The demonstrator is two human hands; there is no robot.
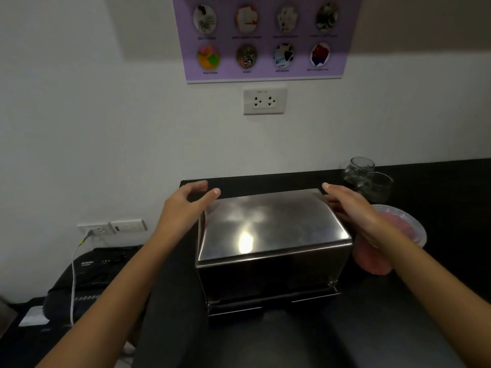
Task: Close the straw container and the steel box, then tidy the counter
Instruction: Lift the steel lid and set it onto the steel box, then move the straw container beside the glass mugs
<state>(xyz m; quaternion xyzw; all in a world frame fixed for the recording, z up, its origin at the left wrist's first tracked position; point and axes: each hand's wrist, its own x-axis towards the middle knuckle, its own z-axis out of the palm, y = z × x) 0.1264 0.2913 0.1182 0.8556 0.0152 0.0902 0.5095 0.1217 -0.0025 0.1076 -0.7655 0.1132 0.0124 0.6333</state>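
Note:
A shiny steel box (271, 235) stands on the black counter (438, 288) in the middle of the view, its lid lying flat on top. My left hand (186, 205) hovers at the box's far left corner, fingers spread and curled, holding nothing. My right hand (353, 208) is at the far right corner, fingers apart, beside or just touching the box's edge. To the right of the box stands a clear plastic container (398, 235) with pink straws inside, partly hidden by my right arm; I cannot tell whether it has a lid on.
Two clear glass mugs (366, 179) stand at the back right of the counter. Left of the counter, lower down, is a black shredder (87, 274) with a white cable plugged into a wall socket (93, 231). A purple poster (265, 35) and another socket (264, 101) are on the wall.

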